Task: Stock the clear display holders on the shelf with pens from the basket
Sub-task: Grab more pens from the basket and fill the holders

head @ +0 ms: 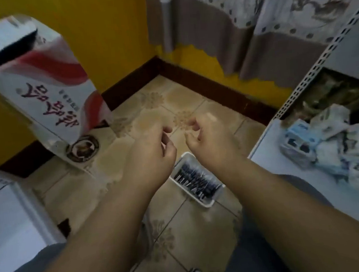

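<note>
A white basket (209,203) lies on the tiled floor between my forearms, filled with several dark pens (196,180). Above it my left hand (152,151) and my right hand (207,140) hover close together, palms facing each other, fingers loosely curled. Neither hand holds anything that I can see. The image is blurred. No clear display holders are in view.
A white and red cardboard box (42,90) stands tilted at the left against the yellow wall. A white metal shelf (268,152) at the right carries a heap of wrapped packets (334,145). A patterned curtain (251,23) hangs at the back.
</note>
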{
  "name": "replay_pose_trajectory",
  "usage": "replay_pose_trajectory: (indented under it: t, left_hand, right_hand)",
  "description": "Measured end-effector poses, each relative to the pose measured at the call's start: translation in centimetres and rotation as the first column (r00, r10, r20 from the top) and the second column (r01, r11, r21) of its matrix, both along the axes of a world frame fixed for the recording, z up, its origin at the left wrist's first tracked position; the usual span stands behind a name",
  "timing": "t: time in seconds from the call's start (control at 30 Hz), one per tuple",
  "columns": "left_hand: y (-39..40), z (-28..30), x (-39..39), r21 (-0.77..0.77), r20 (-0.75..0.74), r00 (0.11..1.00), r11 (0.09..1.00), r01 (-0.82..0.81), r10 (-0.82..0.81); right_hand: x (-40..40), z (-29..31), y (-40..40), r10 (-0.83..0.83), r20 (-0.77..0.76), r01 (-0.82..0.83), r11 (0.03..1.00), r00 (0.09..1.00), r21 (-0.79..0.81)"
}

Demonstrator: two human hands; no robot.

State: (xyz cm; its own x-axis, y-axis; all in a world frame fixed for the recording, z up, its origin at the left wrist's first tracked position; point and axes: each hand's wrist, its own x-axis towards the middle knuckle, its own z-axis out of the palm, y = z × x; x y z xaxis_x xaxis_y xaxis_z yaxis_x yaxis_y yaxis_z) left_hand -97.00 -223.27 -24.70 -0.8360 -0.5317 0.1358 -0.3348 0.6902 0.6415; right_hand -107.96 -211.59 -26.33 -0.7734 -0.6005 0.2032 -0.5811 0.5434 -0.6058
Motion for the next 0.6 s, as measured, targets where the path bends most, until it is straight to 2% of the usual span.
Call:
replay_pose_trajectory:
  t: [0.17, 0.27, 0.4, 0.5, 0.6]
  left_hand:
    - [-2.7, -7.6, -3.6, 0.116, 0.088, 0.993, 0.991, 0.070, -0.081]
    - [-3.3, -12.9, -6.5, 0.184, 0.187, 0.976, 0.980, 0.081, -0.116]
    - [-3.0, -20.6, -9.5, 0.268, 0.334, 0.932, 0.962, 0.050, -0.141]
    - [-2.4, -26.2, -10.8, 0.318, 0.428, 0.885, 0.947, 0.040, -0.181]
    - [-1.7, -31.0, -11.8, 0.334, 0.552, 0.795, 0.940, 0.064, -0.251]
  right_hand:
    - [-2.2, -8.6, -2.3, -0.064, 0.169, 0.031, 0.982, 0.984, 0.189]
    - [-3.7, -14.3, -2.5, -0.159, 0.283, 0.068, 0.949, 0.946, 0.309]
    - [-4.7, -22.0, -1.3, -0.232, 0.361, 0.072, 0.912, 0.903, 0.405]
    - [-5.4, -26.4, 0.1, -0.309, 0.432, 0.057, 0.862, 0.847, 0.504]
    - [-5.8, -30.0, 1.3, -0.397, 0.550, 0.047, 0.839, 0.735, 0.543]
